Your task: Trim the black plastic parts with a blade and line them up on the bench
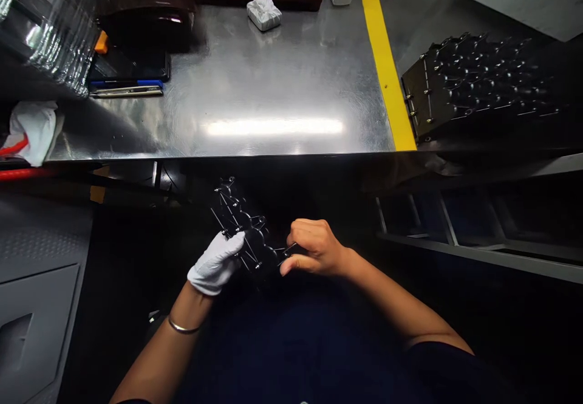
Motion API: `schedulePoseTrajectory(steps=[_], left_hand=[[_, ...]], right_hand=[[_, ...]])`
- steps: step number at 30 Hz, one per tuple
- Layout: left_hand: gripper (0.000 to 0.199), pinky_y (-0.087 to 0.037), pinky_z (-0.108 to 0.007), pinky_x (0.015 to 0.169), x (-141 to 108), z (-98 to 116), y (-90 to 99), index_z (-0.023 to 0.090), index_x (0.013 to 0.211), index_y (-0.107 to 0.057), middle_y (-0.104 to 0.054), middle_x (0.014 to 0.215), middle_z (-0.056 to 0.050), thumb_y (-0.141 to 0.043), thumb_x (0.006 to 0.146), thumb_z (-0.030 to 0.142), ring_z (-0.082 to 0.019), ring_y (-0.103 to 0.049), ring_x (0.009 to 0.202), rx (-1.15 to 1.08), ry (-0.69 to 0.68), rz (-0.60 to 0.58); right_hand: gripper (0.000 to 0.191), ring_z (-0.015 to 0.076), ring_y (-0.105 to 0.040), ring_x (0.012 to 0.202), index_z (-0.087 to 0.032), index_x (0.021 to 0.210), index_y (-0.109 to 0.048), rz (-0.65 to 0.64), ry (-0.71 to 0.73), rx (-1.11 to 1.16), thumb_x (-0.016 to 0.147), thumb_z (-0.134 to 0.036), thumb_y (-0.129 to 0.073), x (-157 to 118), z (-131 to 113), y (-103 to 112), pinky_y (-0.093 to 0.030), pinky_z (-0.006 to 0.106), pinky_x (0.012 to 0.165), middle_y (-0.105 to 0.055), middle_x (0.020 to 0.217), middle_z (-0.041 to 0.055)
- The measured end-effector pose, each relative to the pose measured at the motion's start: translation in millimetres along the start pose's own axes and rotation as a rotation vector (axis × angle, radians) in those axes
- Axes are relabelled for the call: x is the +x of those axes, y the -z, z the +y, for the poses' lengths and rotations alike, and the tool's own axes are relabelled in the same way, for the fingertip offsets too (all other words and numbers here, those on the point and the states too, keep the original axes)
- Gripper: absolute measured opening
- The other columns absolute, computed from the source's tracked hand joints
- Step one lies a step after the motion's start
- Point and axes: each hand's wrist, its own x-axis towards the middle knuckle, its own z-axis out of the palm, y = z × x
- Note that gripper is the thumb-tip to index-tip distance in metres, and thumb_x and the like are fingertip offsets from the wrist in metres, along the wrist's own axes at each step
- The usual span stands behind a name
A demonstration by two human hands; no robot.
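Note:
My left hand (215,263), in a white glove, is closed round a black part (259,240) with a scalloped edge and several thin shiny metal pins. The part is held tilted in front of my body, below the bench's front edge. My bare right hand (314,247) pinches the right end of this part, thumb below and curled fingers above. A thin dark strip or pin shows between thumb and fingers; its exact kind is too dark to make out.
A metal bench (282,88) spans the front, with a yellow stripe (380,58). Many similar black parts (478,82) stand at its right. A small white wrapped block (264,14) lies at the back. Clear plastic trays (50,33) are stacked left, beside a blue pen (141,82).

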Motion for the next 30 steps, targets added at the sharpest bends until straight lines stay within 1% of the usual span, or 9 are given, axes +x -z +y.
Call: schedulePoseTrajectory(steps=[8,13,16,18,21,22,24,27,30], left_hand=[[0.024,-0.052,-0.024,0.061,1.6,-7.2,-7.1,0.016,0.075,-0.071,-0.069,0.069,0.0,-0.084,0.061,0.031,-0.012,-0.062,0.058,-0.133,0.022,0.031],[0.017,-0.053,-0.027,0.068,2.7,-10.0,-9.5,0.016,0.083,-0.071,-0.071,0.076,-0.001,-0.077,0.071,0.027,-0.015,-0.065,0.066,-0.162,0.059,0.062],[0.013,-0.054,-0.027,0.069,5.2,-7.8,-7.0,0.016,0.082,-0.071,-0.071,0.078,-0.003,-0.069,0.079,0.028,-0.015,-0.066,0.068,-0.214,0.136,0.094],[0.021,-0.054,-0.024,0.061,7.6,-4.5,-5.6,0.014,0.086,-0.071,-0.069,0.071,-0.003,-0.062,0.085,0.033,-0.013,-0.064,0.06,-0.266,0.214,0.034],[0.045,-0.04,-0.02,0.036,12.2,-0.8,-4.7,0.011,0.106,-0.068,-0.058,0.055,-0.001,-0.049,0.089,0.048,-0.009,-0.049,0.036,-0.242,0.393,-0.239],[0.053,-0.033,-0.02,0.03,14.0,-0.8,-4.1,0.009,0.112,-0.066,-0.055,0.05,0.0,-0.044,0.089,0.052,-0.008,-0.043,0.031,-0.204,0.462,-0.335],[0.059,-0.024,-0.02,0.026,16.9,-2.7,-1.4,0.008,0.117,-0.064,-0.053,0.045,0.0,-0.039,0.089,0.054,-0.01,-0.039,0.025,-0.113,0.558,-0.466],[0.046,-0.026,-0.022,0.027,17.1,-6.6,6.9,0.008,0.106,-0.069,-0.058,0.044,-0.004,-0.048,0.087,0.044,-0.014,-0.042,0.025,-0.037,0.508,-0.472],[0.024,-0.038,-0.022,0.034,12.3,-6.3,14.0,0.014,0.088,-0.073,-0.068,0.057,-0.007,-0.057,0.083,0.031,-0.012,-0.053,0.037,-0.076,0.323,-0.359]], right_hand=[[0.051,0.0103,-0.036,0.052,-0.019,0.055,-0.047,0.039,-0.015,-0.11,0.083,-0.061,-0.054,2.0,3.0,1.9,-0.024,0.026,0.05,-0.042,0.053,-0.0014],[0.054,0.0103,-0.034,0.05,-0.019,0.051,-0.042,0.037,-0.026,-0.157,0.088,-0.059,-0.049,2.4,3.1,1.6,-0.023,0.026,0.049,-0.04,0.051,-0.0014],[0.051,0.0093,-0.036,0.048,-0.019,0.052,-0.046,0.034,-0.019,-0.027,0.089,-0.053,-0.051,2.1,5.8,7.1,-0.026,0.025,0.047,-0.042,0.05,-0.0019],[0.043,0.0098,-0.043,0.05,-0.019,0.058,-0.054,0.137,-0.08,0.083,0.087,-0.052,-0.056,2.0,11.0,13.1,-0.033,0.025,0.048,-0.049,0.055,-0.0009],[0.03,0.0097,-0.048,0.054,-0.02,0.084,-0.066,0.343,-0.289,0.165,0.074,-0.048,-0.072,2.9,22.8,21.3,-0.038,0.024,0.049,-0.063,0.081,0.0036],[0.038,0.0094,-0.05,0.056,-0.022,0.097,-0.066,0.338,-0.358,0.2,0.07,-0.046,-0.076,3.4,26.7,23.2,-0.04,0.024,0.049,-0.065,0.093,0.0053],[0.058,0.011,-0.057,0.063,-0.024,0.116,-0.062,0.203,-0.44,0.306,0.064,-0.042,-0.081,3.6,33.3,26.1,-0.046,0.024,0.053,-0.066,0.11,0.0073],[0.06,0.0172,-0.065,0.079,-0.023,0.113,-0.064,0.056,-0.469,0.403,0.059,-0.039,-0.084,0.2,38.4,30.0,-0.052,0.027,0.066,-0.07,0.101,0.0055],[0.051,0.0166,-0.064,0.071,-0.021,0.097,-0.068,0.18,-0.544,0.42,0.053,-0.04,-0.087,-4.9,38.8,30.7,-0.05,0.025,0.062,-0.07,0.081,0.0017]])
